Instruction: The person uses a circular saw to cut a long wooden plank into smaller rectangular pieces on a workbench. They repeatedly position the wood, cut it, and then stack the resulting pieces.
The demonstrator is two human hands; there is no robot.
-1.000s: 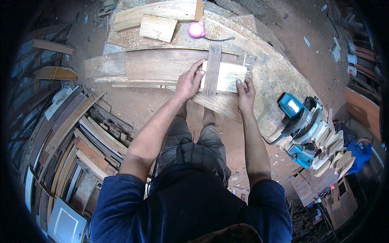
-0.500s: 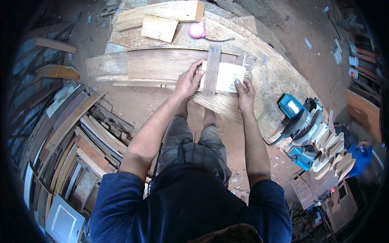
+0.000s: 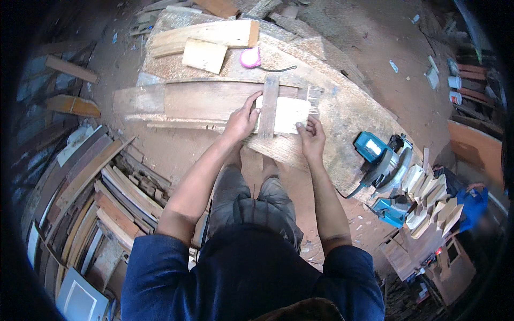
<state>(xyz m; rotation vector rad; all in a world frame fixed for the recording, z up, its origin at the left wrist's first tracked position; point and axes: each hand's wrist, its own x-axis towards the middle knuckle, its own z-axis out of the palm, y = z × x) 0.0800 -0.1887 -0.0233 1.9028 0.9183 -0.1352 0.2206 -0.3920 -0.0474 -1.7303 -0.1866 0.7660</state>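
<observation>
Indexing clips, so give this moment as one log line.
left hand: pale rectangular wooden board, left end | right hand: board's right end | dark narrow wooden strip: across board

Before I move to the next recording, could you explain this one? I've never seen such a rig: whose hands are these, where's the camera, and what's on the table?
There is no robot: these are a person's bare hands, seen from a wide fisheye camera worn on the head, looking down, so straight edges bend.

The left hand is at the left end of a pale rectangular wooden piece, the right hand at its near right corner; how firmly they grip is unclear. A narrow dark wooden strip lies across it.

Farther back on the sawdust-strewn wooden table lie a round pink tape measure and a small pale wooden block.
</observation>
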